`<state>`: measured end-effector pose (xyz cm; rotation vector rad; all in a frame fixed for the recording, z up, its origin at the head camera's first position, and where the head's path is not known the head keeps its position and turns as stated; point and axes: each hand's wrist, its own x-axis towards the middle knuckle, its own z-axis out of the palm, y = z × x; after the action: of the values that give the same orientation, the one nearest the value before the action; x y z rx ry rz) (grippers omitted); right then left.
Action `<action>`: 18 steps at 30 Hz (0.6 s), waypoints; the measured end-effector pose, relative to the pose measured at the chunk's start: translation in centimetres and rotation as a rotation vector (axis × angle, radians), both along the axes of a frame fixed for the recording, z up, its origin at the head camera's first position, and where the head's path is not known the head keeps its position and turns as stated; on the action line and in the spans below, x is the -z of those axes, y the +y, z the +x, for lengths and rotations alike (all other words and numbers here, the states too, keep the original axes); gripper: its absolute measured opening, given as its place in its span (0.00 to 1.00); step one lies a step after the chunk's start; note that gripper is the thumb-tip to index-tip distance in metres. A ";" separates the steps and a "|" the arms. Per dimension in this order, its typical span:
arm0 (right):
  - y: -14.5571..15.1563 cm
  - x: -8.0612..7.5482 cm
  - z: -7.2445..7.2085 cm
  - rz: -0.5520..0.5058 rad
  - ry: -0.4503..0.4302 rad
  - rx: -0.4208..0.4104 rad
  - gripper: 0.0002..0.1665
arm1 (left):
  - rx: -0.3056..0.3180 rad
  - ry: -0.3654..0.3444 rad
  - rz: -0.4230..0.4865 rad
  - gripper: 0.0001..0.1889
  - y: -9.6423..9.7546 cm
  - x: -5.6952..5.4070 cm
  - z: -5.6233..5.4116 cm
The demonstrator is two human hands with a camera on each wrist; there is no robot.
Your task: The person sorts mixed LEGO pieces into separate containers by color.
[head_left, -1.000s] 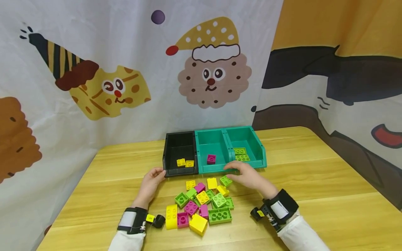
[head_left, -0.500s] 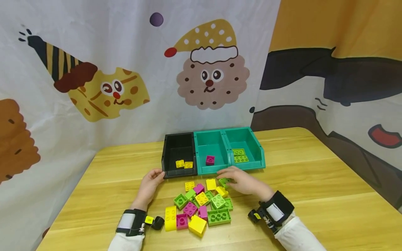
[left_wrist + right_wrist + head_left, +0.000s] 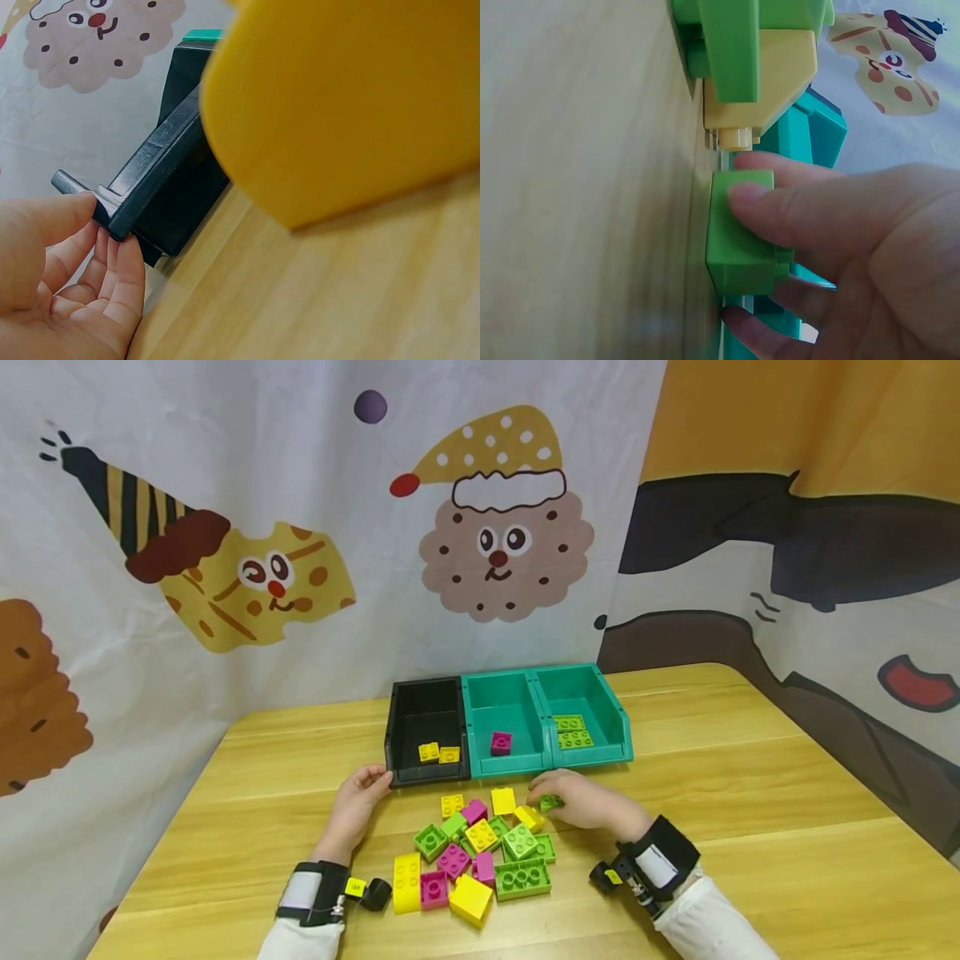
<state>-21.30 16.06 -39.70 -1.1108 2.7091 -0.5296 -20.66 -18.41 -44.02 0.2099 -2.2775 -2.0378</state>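
Note:
My left hand (image 3: 356,802) pinches the front left corner of the black bin (image 3: 431,777), thumb above and fingertips below its rim in the left wrist view. Two yellow bricks (image 3: 438,752) lie in that bin. My right hand (image 3: 581,799) grips a green toy brick (image 3: 742,232); in the right wrist view the thumb lies on it and the fingers reach round its far side. The brick seems to rest on the table just in front of the teal bins (image 3: 551,766). One magenta brick (image 3: 501,743) is in the middle bin, and green bricks (image 3: 573,732) are in the right one.
A loose pile of yellow, magenta and green bricks (image 3: 480,835) spreads over the wooden table (image 3: 270,793) between my forearms. A large yellow brick (image 3: 345,112) fills much of the left wrist view. Behind the bins hangs a printed cloth (image 3: 315,443).
My right hand has come down over the green brick by the teal bins, and its fingers have closed round it. The left hand keeps its grip on the black bin's corner.

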 end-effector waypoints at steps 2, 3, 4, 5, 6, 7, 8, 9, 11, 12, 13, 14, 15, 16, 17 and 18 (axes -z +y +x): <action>0.1 0.1 -0.1 -0.009 0.019 0.007 0.16 | 0.000 -0.010 -0.004 0.12 0.0 0.0 0.0; 0.2 0.1 -0.1 -0.012 0.029 0.013 0.15 | -0.002 -0.018 -0.003 0.12 0.1 0.0 0.0; 0.2 0.1 -0.1 -0.013 0.033 0.025 0.15 | -0.001 -0.020 -0.007 0.12 0.1 0.0 -0.1; 0.3 0.2 -0.1 -0.015 0.038 0.034 0.14 | -0.002 -0.024 -0.005 0.12 0.1 0.0 -0.1; 0.3 0.1 -0.1 -0.016 0.040 0.046 0.13 | -0.001 -0.024 -0.006 0.12 0.1 0.0 -0.1; 0.3 0.1 -0.1 -0.017 0.040 0.060 0.13 | -0.001 -0.024 -0.005 0.12 0.1 -0.1 -0.1; 0.3 0.1 -0.1 -0.016 0.041 0.072 0.13 | -0.001 -0.022 -0.005 0.12 0.2 -0.1 -0.1; 0.3 0.1 0.0 -0.014 0.036 0.088 0.12 | -0.001 -0.020 -0.007 0.12 0.2 -0.1 -0.1; 0.3 0.0 0.1 -0.007 0.026 0.116 0.12 | 0.000 -0.016 -0.001 0.12 0.2 -0.2 0.0; 0.3 0.0 0.2 -0.003 0.025 0.126 0.12 | 0.001 -0.014 0.003 0.12 0.1 -0.2 0.0; 0.2 -0.1 0.2 0.000 0.023 0.133 0.12 | 0.002 -0.013 0.001 0.13 0.1 -0.3 0.1; 0.2 -0.1 0.2 0.002 0.020 0.138 0.12 | 0.004 -0.014 0.002 0.13 0.1 -0.3 0.1; 0.2 -0.2 0.2 0.004 0.015 0.144 0.12 | 0.007 -0.014 0.002 0.13 0.1 -0.3 0.1; 0.2 -0.2 0.2 0.005 0.015 0.145 0.11 | 0.007 -0.016 0.009 0.13 0.1 -0.3 0.1; 0.1 -0.3 0.2 0.007 0.018 0.142 0.11 | 0.009 -0.016 0.010 0.14 0.0 -0.4 0.1; 0.1 -0.3 0.2 0.007 0.020 0.137 0.11 | 0.009 -0.016 0.012 0.14 0.0 -0.4 0.1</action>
<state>-21.11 16.20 -39.41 -0.9383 2.8169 -0.5304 -20.52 -18.39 -43.66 0.2181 -2.2804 -2.0622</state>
